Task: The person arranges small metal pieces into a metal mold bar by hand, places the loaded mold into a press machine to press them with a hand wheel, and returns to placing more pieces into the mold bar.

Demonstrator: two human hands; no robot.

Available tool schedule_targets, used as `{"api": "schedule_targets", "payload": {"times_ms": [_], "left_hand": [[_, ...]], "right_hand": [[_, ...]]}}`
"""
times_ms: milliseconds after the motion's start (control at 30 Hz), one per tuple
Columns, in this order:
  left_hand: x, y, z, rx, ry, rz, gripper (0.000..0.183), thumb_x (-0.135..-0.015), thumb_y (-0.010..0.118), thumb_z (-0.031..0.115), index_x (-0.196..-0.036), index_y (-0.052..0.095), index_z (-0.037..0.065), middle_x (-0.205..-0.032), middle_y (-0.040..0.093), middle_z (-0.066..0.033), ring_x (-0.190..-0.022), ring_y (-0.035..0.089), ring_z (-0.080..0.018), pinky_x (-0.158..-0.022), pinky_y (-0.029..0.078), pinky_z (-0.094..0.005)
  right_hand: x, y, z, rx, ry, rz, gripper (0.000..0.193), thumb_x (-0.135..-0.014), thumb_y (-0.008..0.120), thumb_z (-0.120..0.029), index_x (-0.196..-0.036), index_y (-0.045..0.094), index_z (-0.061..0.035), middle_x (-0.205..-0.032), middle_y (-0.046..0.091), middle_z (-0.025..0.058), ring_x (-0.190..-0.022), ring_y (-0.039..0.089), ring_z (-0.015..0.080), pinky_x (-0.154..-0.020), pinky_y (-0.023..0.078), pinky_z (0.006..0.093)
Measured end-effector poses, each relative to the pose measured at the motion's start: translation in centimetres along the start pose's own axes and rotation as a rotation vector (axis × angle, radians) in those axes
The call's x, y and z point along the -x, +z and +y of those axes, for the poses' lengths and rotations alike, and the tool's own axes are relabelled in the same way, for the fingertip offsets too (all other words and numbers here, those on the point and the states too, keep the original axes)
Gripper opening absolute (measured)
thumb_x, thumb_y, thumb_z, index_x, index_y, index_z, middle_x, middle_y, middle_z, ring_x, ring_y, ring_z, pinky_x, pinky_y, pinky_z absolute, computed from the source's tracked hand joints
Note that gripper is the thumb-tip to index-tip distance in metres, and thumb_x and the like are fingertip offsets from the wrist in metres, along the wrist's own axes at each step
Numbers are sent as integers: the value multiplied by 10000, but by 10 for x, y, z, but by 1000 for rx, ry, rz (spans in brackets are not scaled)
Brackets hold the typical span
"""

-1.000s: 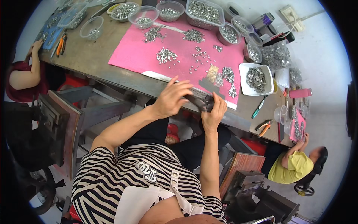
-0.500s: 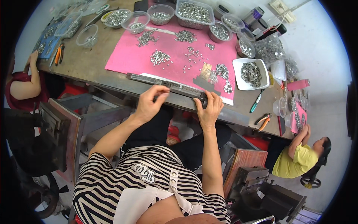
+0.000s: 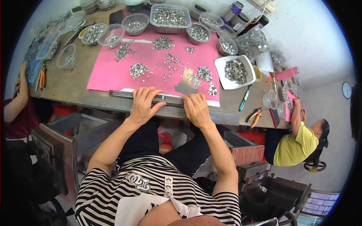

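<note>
Rail (image 3: pixel 124 93), a long grey metal strip, lies along the near edge of the table (image 3: pixel 75 84), just in front of the pink mat (image 3: pixel 113 71), as I watch from the head camera. Largest in view, the table runs across the upper frame, its brown top crowded with parts. The mat covers its middle, scattered with small heaps of silver pieces (image 3: pixel 138 70). At the far edge stand clear tubs (image 3: pixel 169 18) and round bowls (image 3: pixel 110 36) filled with the same silver pieces, and a white tray (image 3: pixel 222 81) of them sits at the mat's right side. My left hand (image 3: pixel 144 105) rests palm-down on the rail, fingers spread and curled over its top, thumb pointing right along it. My right hand (image 3: pixel 196 109) lies flat just beside it, fingers pressed together over the rail's right end, which it hides. The two hands are near each other but apart. Orange-handled pliers (image 3: pixel 254 116) lie near the table's right end, a green pen (image 3: pixel 244 100) just above them. A person in yellow (image 3: pixel 292 145) works at the right end, another in dark red (image 3: pixel 19 116) at the left.
</note>
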State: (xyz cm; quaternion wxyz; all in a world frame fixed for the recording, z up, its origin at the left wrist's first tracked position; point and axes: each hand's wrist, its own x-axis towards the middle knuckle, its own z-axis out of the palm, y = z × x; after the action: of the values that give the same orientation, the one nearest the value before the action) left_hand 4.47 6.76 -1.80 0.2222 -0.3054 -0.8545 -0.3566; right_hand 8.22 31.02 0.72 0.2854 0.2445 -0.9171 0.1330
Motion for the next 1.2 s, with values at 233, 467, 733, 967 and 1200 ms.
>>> {"api": "schedule_targets", "payload": {"times_ms": [233,467,733,967,1200], "left_hand": [[-2,0,0,11,13,19,489,-788,819,299,-1198,647,97,-1138,606,-78,-1057,552,-281,-942,387,-426],[-1,-1,0,10,4,19,481,-783,823,291,-1188,653,96,-1130,607,-75,-1048,556,-281,-934,390,-428],[0,-1,-1,11,2,17,484,-772,829,293,-1178,656,95,-1123,607,-77,-1038,558,-277,-927,391,-421],[-1,-3,0,32,13,34,445,-792,812,241,-1175,650,85,-1117,604,-79,-1032,557,-273,-947,381,-429],[-1,-2,0,54,30,81,290,-841,687,54,-1130,663,67,-1057,621,-80,-989,578,-269,-951,381,-425]], "right_hand": [[-5,-38,72,249,241,286,241,-816,702,-57,-1050,651,-35,-906,641,108,-852,607,308,-817,448,439],[27,-43,68,105,506,65,140,-860,732,-86,-991,684,-76,-927,630,60,-922,607,261,-849,417,406],[35,-22,58,163,469,62,130,-841,771,-151,-921,691,-88,-886,603,65,-893,590,267,-843,410,415],[19,-25,43,61,378,47,104,-856,689,-37,-936,623,-48,-907,587,106,-886,580,302,-829,406,432],[-6,-7,-11,-187,154,-87,145,-839,665,29,-943,572,-11,-940,566,136,-868,555,333,-767,429,425]]}}
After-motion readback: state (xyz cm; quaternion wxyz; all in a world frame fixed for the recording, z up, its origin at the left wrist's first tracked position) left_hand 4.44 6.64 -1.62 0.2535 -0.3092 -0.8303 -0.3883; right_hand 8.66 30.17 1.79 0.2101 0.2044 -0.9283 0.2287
